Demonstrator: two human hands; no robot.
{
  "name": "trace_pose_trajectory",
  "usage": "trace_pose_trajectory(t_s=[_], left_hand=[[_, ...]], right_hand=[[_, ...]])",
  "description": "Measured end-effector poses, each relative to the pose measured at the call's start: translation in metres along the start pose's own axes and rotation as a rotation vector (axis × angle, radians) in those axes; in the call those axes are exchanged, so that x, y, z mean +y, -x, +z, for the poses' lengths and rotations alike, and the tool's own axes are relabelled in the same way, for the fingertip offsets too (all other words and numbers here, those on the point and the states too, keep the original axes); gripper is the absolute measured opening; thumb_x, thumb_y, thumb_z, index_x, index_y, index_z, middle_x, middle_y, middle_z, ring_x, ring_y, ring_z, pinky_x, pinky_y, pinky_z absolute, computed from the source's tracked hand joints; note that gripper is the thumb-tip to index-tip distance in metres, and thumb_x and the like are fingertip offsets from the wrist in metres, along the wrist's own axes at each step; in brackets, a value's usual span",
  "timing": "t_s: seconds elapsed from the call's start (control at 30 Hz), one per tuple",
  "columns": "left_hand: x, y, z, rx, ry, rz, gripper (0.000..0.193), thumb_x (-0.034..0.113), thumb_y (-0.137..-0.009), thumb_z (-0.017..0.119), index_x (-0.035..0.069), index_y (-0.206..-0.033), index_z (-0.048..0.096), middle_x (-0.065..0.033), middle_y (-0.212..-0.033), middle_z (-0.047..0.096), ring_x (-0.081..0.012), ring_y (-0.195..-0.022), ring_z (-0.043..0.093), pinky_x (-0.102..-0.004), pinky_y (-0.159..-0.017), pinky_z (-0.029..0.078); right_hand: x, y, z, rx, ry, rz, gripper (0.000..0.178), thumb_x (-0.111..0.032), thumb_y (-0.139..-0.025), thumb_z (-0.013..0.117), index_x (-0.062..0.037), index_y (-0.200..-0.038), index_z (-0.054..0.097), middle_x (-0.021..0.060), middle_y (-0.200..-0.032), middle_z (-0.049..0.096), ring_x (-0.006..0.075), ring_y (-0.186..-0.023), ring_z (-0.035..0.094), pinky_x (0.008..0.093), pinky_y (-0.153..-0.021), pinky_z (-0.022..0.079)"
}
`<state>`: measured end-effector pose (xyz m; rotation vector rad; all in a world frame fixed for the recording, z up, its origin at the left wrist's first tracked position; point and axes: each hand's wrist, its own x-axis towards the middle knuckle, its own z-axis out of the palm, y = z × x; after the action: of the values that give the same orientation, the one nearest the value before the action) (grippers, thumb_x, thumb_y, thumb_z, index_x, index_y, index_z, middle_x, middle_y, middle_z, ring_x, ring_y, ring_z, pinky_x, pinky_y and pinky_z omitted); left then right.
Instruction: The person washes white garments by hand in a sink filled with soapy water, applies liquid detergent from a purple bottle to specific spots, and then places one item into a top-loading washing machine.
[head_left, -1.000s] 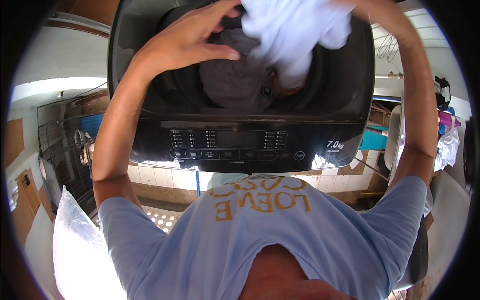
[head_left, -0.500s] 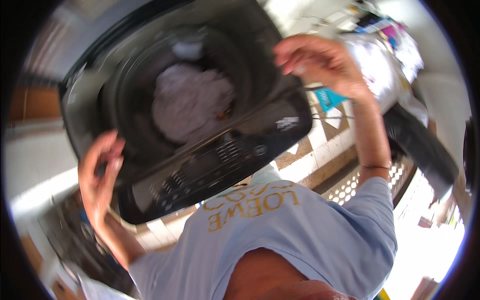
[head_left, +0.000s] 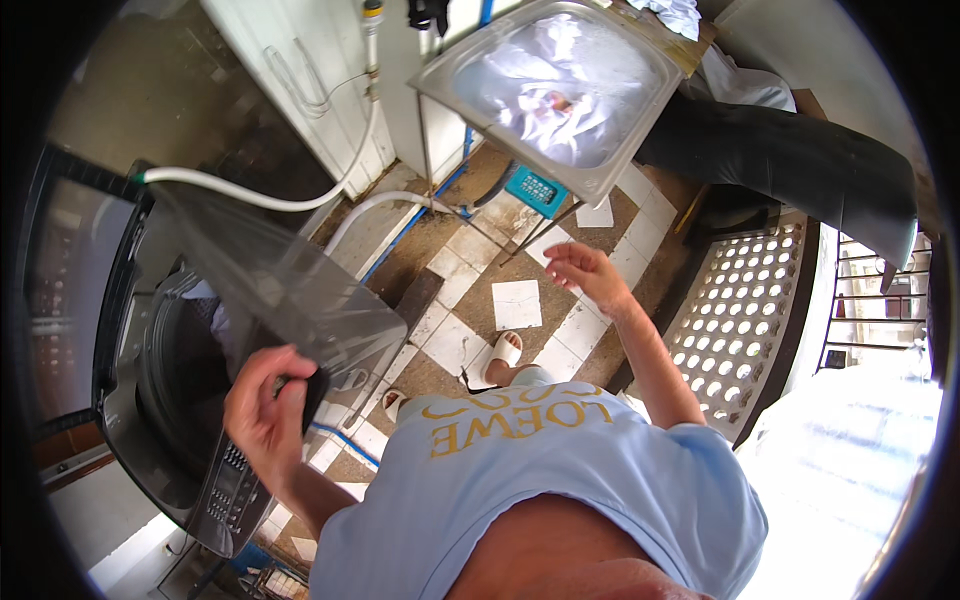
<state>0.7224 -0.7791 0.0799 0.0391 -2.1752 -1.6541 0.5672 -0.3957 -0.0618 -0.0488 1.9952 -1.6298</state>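
Observation:
My left hand (head_left: 268,415) is over the front corner of the black top-loading washing machine (head_left: 165,490), its fingers loosely bent and the thumb apart, with nothing seen in it. The washer's lid (head_left: 75,290) stands raised, and pale cloth (head_left: 222,325) shows in part inside the dark drum. Over the tiled floor my right hand (head_left: 588,276) hangs in the air, fingers stretched forward and holding nothing. Beyond it, a sink basin (head_left: 432,82) holds wet white laundry (head_left: 565,100) in cloudy water.
A white hose (head_left: 255,203) runs from a wall pipe to the washer. Below the basin sits a teal plastic basket (head_left: 537,190) between thin metal legs. A large black pipe-like object (head_left: 790,155) stretches at the right, above a perforated block screen (head_left: 735,310). My sandals (head_left: 507,348) are on the tiles.
I have turned right, away from the washer, which now lies at the left of the view. The basin of laundry has come into the middle. Both hands have drawn away from the drum opening.

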Motion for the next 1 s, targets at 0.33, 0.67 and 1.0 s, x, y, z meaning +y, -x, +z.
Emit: trace_pose_trajectory(t_s=[0.33, 0.67, 1.0], left_hand=[[-0.082, -0.117, 0.234, -0.356, 0.228, -0.194, 0.018, 0.005, -0.090, 0.059, -0.003, -0.106, 0.059, -0.0052, -0.090, 0.061, -0.0096, -0.081, 0.059, -0.0219, -0.072, 0.047], [-0.131, -0.231, 0.364, -0.240, 0.316, -0.196, 0.016, 0.008, -0.091, 0.059, -0.001, -0.104, 0.060, -0.0034, -0.090, 0.061, -0.0091, -0.078, 0.058, -0.0229, -0.071, 0.048], [-0.159, -0.356, 0.436, -0.153, 0.266, -0.197, 0.015, 0.004, -0.087, 0.060, -0.003, -0.101, 0.061, -0.0031, -0.088, 0.062, -0.0075, -0.076, 0.057, -0.0209, -0.070, 0.047]], right_hand=[[0.040, 0.024, -0.172, 0.338, -0.370, 0.079, 0.020, -0.016, -0.089, 0.059, -0.0069, -0.107, 0.059, -0.0011, -0.085, 0.062, 0.0051, -0.072, 0.055, 0.0187, -0.065, 0.043], [-0.034, -0.093, -0.258, 0.246, -0.321, -0.071, 0.018, -0.018, -0.089, 0.059, -0.0082, -0.105, 0.060, -0.0022, -0.084, 0.061, 0.0055, -0.075, 0.055, 0.0216, -0.070, 0.044], [-0.094, -0.288, -0.348, 0.093, -0.180, -0.144, 0.018, -0.015, -0.087, 0.060, -0.0068, -0.103, 0.063, -0.0006, -0.084, 0.063, 0.0067, -0.073, 0.056, 0.0210, -0.068, 0.044]])
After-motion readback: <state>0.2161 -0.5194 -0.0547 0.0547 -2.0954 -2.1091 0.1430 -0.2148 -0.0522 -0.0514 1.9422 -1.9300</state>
